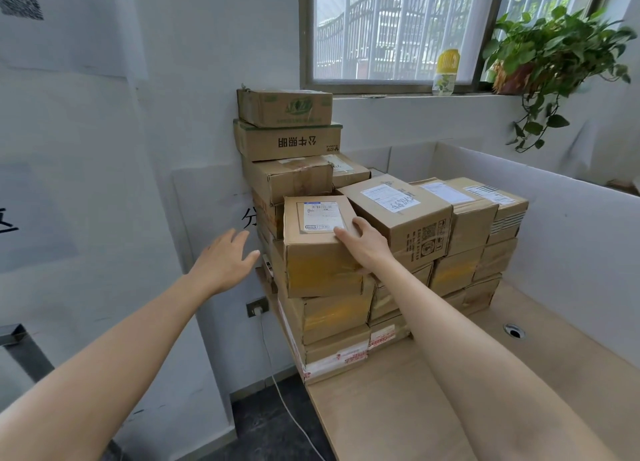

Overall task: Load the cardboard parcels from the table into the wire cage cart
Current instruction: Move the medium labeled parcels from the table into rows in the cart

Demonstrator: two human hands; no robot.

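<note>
Now right hand clasped on white-labelled parcel, left hand open alongside

Looks like a small parcel depot or mailroom corner tbh: taped cardboard parcels with shipping labels piled on a plain wooden table, printed notices stuck on the white wall, plus a potted plant by the barred window.

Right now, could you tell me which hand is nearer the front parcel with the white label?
Right. The right hand grips the parcel at its top right edge; the left hand is open in the air off its left side, not touching.
</note>
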